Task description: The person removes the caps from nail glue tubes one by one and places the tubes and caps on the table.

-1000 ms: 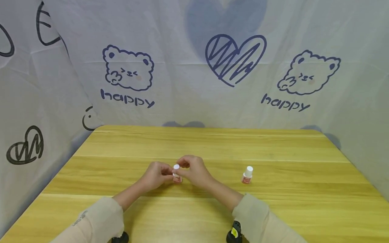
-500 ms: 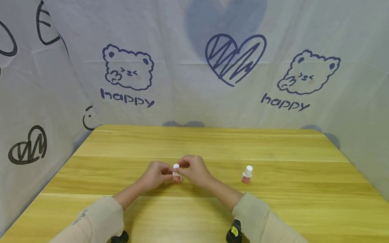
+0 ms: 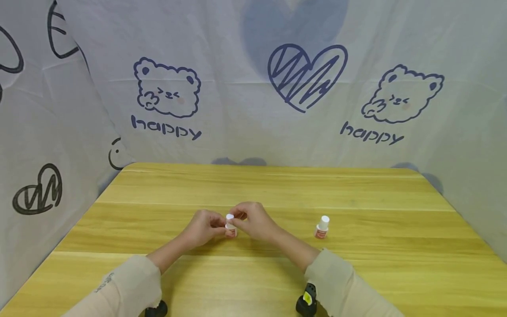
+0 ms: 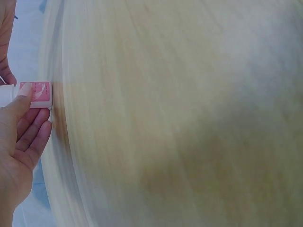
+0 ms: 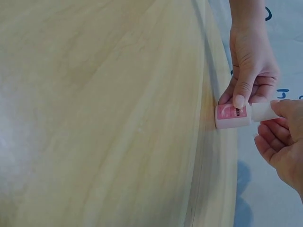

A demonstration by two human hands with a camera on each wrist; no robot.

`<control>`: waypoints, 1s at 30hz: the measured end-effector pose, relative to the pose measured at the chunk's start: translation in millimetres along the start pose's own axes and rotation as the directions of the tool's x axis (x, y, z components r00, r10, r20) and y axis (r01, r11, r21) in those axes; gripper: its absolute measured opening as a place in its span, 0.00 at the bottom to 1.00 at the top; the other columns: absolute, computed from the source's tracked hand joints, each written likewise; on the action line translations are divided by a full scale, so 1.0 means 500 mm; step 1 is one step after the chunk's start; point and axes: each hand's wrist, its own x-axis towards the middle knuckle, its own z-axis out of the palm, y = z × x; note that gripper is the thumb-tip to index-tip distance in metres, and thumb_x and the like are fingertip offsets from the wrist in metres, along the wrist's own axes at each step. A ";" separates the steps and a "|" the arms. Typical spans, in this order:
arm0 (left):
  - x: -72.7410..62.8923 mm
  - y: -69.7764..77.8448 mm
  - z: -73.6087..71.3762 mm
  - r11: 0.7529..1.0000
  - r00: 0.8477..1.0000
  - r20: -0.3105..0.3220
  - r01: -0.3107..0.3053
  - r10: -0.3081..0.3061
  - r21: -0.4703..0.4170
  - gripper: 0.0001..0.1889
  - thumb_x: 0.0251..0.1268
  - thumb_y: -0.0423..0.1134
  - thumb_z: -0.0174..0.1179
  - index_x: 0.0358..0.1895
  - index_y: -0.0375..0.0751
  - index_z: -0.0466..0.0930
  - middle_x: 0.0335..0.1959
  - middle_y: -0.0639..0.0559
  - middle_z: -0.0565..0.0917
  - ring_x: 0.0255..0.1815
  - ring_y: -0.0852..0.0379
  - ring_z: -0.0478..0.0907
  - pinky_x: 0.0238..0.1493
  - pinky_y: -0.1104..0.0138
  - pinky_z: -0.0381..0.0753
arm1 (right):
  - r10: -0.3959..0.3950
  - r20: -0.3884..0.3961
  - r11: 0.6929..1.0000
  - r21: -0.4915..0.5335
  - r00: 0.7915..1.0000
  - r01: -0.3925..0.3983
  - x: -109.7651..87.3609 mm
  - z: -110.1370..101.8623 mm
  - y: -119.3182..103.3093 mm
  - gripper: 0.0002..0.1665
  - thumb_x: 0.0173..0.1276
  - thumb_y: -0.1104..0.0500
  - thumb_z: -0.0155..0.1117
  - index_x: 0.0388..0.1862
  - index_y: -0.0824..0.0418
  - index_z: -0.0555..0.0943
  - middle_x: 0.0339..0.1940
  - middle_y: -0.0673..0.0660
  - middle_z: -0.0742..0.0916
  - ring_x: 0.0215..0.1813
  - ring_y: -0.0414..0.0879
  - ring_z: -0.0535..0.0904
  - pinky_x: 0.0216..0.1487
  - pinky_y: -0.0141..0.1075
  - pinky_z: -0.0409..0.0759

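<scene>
A small white bottle (image 3: 231, 232) with a pink label stands upright on the table, between the two hands. My left hand (image 3: 203, 229) grips its labelled body from the left, thumb across the label (image 4: 40, 92) in the left wrist view. From the other side my right hand (image 3: 255, 223) pinches the white cap (image 5: 263, 112) between thumb and fingers. The cap sits on the bottle's neck; whether it is loose or tight I cannot tell. A second bottle (image 3: 321, 230) like it, white cap on, stands upright to the right, apart from both hands.
The wooden table (image 3: 253, 273) runs back to a white cloth (image 3: 237, 110) printed with bears and hearts. More cloth hangs at the left and right sides. Dark round devices (image 3: 306, 301) show beneath the sleeves near the front.
The right hand has shifted very slightly at the cap, and its forearm has turned a little. The left hand and both bottles stay in place.
</scene>
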 end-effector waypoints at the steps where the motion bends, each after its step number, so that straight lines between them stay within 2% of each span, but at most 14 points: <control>1: 0.000 0.000 0.000 1.000 1.000 0.002 -0.002 0.002 -0.003 0.05 0.57 0.32 0.63 0.35 0.34 0.85 0.31 0.44 0.87 0.28 0.60 0.82 0.24 0.76 0.72 | -0.004 0.003 1.000 -0.004 1.000 0.004 0.000 -0.001 0.000 0.06 0.62 0.68 0.62 0.36 0.69 0.83 0.33 0.60 0.87 0.35 0.45 0.80 0.37 0.24 0.77; 5: 0.000 0.000 0.000 1.000 1.000 0.001 -0.004 0.004 -0.006 0.05 0.57 0.32 0.63 0.35 0.34 0.85 0.31 0.44 0.87 0.27 0.61 0.82 0.23 0.76 0.72 | 0.004 -0.009 1.000 0.002 1.000 -0.003 0.000 0.000 -0.001 0.06 0.61 0.67 0.63 0.36 0.68 0.84 0.34 0.60 0.87 0.36 0.45 0.80 0.37 0.24 0.76; 11: 0.001 -0.001 0.000 1.000 1.000 -0.020 -0.010 0.010 0.016 0.04 0.56 0.28 0.62 0.33 0.31 0.85 0.30 0.42 0.87 0.24 0.63 0.78 0.21 0.76 0.70 | 0.027 -0.098 0.999 0.027 0.995 -0.025 -0.002 0.011 -0.003 0.07 0.58 0.64 0.68 0.34 0.67 0.84 0.31 0.58 0.87 0.33 0.43 0.79 0.35 0.25 0.76; 17: 0.000 -0.002 0.000 1.000 1.000 -0.022 -0.004 0.004 0.010 0.04 0.56 0.26 0.61 0.34 0.30 0.84 0.31 0.40 0.86 0.28 0.58 0.83 0.23 0.76 0.74 | 0.043 -0.163 0.999 0.016 0.986 -0.041 -0.001 0.021 -0.003 0.05 0.57 0.65 0.68 0.30 0.67 0.83 0.27 0.58 0.86 0.29 0.39 0.76 0.31 0.24 0.74; 30: 0.000 -0.002 0.000 1.000 1.000 -0.022 0.006 -0.005 0.029 0.05 0.56 0.27 0.62 0.34 0.30 0.85 0.31 0.41 0.87 0.28 0.62 0.81 0.24 0.76 0.75 | 0.055 -0.141 0.998 0.045 0.988 -0.049 -0.001 0.020 -0.001 0.04 0.58 0.66 0.67 0.31 0.68 0.83 0.27 0.58 0.86 0.29 0.40 0.78 0.31 0.23 0.76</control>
